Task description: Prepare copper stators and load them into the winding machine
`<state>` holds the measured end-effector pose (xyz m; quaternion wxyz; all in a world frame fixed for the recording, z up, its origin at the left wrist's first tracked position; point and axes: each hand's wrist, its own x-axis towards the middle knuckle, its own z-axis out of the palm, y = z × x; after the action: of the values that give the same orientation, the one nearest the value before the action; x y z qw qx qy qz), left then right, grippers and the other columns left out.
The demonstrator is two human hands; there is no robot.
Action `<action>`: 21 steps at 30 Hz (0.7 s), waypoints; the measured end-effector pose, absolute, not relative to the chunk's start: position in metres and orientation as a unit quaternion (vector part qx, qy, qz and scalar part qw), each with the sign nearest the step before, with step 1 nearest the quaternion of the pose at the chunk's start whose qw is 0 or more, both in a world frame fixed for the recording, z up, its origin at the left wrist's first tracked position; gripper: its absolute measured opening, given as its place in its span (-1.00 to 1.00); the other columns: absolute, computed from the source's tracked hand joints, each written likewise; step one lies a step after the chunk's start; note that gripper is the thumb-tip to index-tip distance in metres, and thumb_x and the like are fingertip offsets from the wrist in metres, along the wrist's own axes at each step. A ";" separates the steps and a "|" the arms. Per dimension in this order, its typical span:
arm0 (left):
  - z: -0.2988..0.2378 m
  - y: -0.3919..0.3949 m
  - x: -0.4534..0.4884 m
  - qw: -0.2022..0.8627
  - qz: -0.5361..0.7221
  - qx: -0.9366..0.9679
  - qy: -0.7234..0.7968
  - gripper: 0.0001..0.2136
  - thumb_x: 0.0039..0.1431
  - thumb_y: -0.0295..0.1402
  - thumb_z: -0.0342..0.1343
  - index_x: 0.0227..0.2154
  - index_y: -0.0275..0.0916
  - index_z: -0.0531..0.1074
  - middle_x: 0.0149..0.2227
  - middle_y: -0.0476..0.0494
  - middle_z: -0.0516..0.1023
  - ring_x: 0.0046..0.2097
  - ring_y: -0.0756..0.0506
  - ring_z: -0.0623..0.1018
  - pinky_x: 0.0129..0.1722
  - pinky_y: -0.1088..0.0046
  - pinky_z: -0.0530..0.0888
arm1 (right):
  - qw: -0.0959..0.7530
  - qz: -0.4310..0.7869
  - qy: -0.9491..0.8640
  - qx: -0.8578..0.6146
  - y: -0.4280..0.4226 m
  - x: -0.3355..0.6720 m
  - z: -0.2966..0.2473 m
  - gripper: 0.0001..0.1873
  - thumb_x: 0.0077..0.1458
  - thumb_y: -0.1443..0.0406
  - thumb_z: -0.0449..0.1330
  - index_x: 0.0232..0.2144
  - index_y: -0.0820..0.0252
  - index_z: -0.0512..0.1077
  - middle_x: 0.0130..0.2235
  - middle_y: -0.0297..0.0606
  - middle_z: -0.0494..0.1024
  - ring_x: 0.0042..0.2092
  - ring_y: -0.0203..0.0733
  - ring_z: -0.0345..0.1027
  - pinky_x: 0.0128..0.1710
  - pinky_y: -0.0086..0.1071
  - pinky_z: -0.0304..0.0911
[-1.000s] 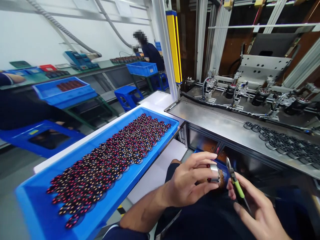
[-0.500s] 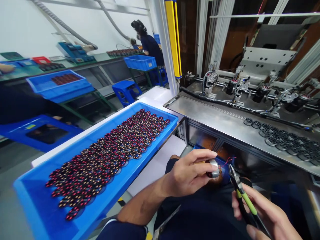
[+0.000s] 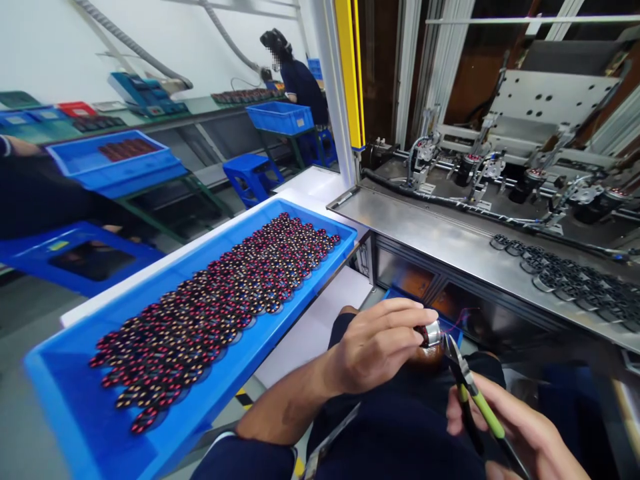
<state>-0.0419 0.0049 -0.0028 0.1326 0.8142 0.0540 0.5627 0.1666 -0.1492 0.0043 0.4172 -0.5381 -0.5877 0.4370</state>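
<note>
Between the fingertips of my left hand (image 3: 383,343) is a small round motor part (image 3: 431,333) with a silvery metal rim. Thin reddish wires (image 3: 460,321) stick out from its right side. My right hand (image 3: 515,420) is closed around wire cutters (image 3: 473,387) with green and black handles. The cutters' jaws point up and left, close beside the motor part near the base of its wires; whether they touch it I cannot tell. My left fingers cover the part's left side.
At left, a long blue tray (image 3: 305,327) bears rows of round parts (image 3: 220,300) with red and tan dots. Black ring-shaped parts (image 3: 575,277) lie on the metal ledge (image 3: 400,220) before a machine (image 3: 525,167). A co-worker (image 3: 300,80) sits at the far bench; another person's arm shows at far left.
My right hand has brought the wire cutters left and slightly down, up to the motor part. My left hand has turned the part a little. The view has shifted slightly.
</note>
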 end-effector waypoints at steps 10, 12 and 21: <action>-0.007 0.002 -0.043 0.174 0.561 0.807 0.061 -0.66 0.07 -0.70 0.23 -0.21 -0.22 0.27 -0.09 -0.35 0.68 0.00 -0.13 0.65 -0.07 0.31 0.65 | 0.411 0.421 -0.598 -0.545 -0.148 0.166 0.003 -0.31 -0.02 0.38 0.26 0.22 0.00 0.41 -0.15 -0.14 0.69 -0.23 0.03 0.64 -0.27 -0.28 0.59; -0.008 0.001 -0.043 0.179 0.559 0.807 0.061 -0.66 0.07 -0.70 0.23 -0.22 -0.21 0.27 -0.09 -0.35 0.69 0.00 -0.13 0.65 -0.08 0.31 0.65 | 0.408 0.412 -0.602 -0.549 -0.148 0.165 0.003 -0.32 -0.01 0.37 0.26 0.21 0.01 0.42 -0.17 -0.14 0.69 -0.25 0.02 0.64 -0.28 -0.29 0.59; -0.008 0.000 -0.043 0.182 0.560 0.805 0.070 -0.65 0.07 -0.71 0.22 -0.21 -0.21 0.27 -0.11 -0.33 0.69 0.00 -0.13 0.64 -0.09 0.32 0.66 | 0.413 0.414 -0.592 -0.554 -0.150 0.165 0.001 -0.42 0.06 0.30 0.29 0.17 -0.03 0.46 -0.22 -0.14 0.70 -0.31 0.00 0.63 -0.30 -0.26 0.58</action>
<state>-0.0426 0.0000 -0.0077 0.1822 0.8053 0.0704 0.5598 0.1648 -0.1501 0.0009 0.4130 -0.5543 -0.5920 0.4143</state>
